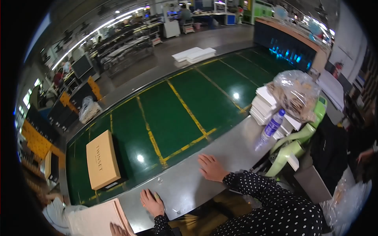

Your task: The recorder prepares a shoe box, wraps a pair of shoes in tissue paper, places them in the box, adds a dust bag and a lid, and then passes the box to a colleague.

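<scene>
My left hand lies palm down on the grey metal ledge, fingers stretched and thumb out to the side. Farther right along that ledge rests my right hand, its fingers apart and holding nothing. Both of my sleeves are black with white dots. Beyond my left hand, a tan lidded box with dark lettering sits on the green conveyor belt. Left of that hand is a stack of pale pink paper sheets. Another hand, which appears to be a co-worker's, touches the sheets at the lower edge.
White box-like pieces stand piled at the ledge's right end, beside a water bottle, a clear plastic bag and a light green tape dispenser-like frame. White flat boards lie past the belt. Someone in white is at left.
</scene>
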The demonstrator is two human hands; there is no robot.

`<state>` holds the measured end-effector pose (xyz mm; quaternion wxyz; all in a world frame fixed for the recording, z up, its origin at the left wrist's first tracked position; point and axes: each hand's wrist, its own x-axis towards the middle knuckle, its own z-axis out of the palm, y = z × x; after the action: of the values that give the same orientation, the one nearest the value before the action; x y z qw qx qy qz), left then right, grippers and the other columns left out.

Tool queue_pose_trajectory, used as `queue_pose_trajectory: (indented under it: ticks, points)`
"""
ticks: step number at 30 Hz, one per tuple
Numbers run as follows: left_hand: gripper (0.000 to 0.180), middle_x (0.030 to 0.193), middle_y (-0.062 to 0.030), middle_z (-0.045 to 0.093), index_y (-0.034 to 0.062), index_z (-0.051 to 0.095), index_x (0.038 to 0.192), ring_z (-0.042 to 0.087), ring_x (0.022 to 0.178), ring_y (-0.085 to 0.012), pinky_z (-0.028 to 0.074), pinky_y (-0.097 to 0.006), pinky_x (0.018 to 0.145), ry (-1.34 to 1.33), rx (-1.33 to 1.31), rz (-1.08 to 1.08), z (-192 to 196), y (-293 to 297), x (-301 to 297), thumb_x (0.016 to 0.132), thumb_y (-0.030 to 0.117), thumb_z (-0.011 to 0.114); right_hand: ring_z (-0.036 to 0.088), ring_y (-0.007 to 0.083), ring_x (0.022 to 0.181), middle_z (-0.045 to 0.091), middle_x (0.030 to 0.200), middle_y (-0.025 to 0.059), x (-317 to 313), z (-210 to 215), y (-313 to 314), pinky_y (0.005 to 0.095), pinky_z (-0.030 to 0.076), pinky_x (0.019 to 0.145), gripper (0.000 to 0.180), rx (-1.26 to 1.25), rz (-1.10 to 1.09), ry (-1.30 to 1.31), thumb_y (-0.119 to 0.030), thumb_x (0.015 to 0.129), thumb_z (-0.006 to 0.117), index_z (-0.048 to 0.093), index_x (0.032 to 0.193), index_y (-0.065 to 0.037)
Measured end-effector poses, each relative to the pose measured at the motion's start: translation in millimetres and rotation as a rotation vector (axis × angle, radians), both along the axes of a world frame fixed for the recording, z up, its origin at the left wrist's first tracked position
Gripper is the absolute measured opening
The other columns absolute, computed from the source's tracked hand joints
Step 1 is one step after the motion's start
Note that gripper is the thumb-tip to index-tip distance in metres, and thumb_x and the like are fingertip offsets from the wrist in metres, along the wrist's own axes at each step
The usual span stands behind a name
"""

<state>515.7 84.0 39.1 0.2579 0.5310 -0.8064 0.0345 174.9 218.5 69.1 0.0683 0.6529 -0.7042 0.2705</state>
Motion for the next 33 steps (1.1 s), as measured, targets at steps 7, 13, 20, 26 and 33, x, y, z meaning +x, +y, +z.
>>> queue_pose_trajectory:
  ticks: [7, 13, 20, 26, 33]
  points:
    - [0.051, 0.141, -0.0205, 0.048, 0.0024, 0.055, 0.132, 0.042, 0.134, -0.0377, 0.036, -0.051, 0.108, -0.023, 0.113, -0.179, -18.6, -16.4, -25.3, 0.087, 0.024, 0.063, 0.052, 0.0432, 0.119, 0.057, 0.128, 0.0248, -0.9, -13.1, 28.5, 0.0514, 0.041, 0.102, 0.043, -0.042, -0.085, 0.025, -0.009, 0.082, 0.062, 0.055, 0.122, 0.005]
    - [0.047, 0.145, -0.0196, 0.045, 0.0041, 0.053, 0.132, 0.04, 0.137, -0.0363, 0.033, -0.05, 0.112, 0.126, 0.147, -0.013, 3.5, -2.5, 26.4, 0.093, 0.03, 0.059, 0.045, 0.0398, 0.131, 0.051, 0.138, 0.0244, 42.7, -9.9, 16.7, 0.0498, 0.032, 0.111, 0.044, 0.057, -0.057, 0.017, -0.012, 0.091, 0.059, 0.051, 0.131, 0.005]
    - [0.046, 0.141, -0.0178, 0.049, 0.0045, 0.056, 0.131, 0.04, 0.137, -0.0347, 0.03, -0.05, 0.114, 0.107, 0.173, 0.002, 10.6, -9.7, 33.7, 0.094, 0.032, 0.057, 0.044, 0.0393, 0.132, 0.048, 0.141, 0.0227, 41.9, 4.6, -3.7, 0.0486, 0.032, 0.111, 0.048, 0.096, 0.013, 0.026, -0.011, 0.087, 0.061, 0.05, 0.13, 0.007]
    - [0.046, 0.143, -0.018, 0.047, 0.0033, 0.055, 0.132, 0.04, 0.135, -0.034, 0.03, -0.05, 0.112, -0.005, 0.182, -0.028, 22.4, -11.9, 9.0, 0.096, 0.032, 0.054, 0.042, 0.0392, 0.133, 0.048, 0.142, 0.022, 34.5, 18.2, -3.5, 0.0497, 0.031, 0.112, 0.048, 0.115, -0.053, 0.021, -0.013, 0.087, 0.062, 0.05, 0.13, 0.005]
    - [0.051, 0.149, -0.0145, 0.042, 0.0072, 0.048, 0.139, 0.032, 0.143, -0.0307, 0.025, -0.056, 0.115, 0.005, 0.273, 0.159, 20.5, 11.4, -8.7, 0.098, 0.037, 0.051, 0.04, 0.0392, 0.135, 0.047, 0.143, 0.0215, 35.1, 17.3, 7.9, 0.0506, 0.029, 0.113, 0.048, 0.158, -0.075, 0.0, -0.015, 0.088, 0.062, 0.05, 0.131, 0.004]
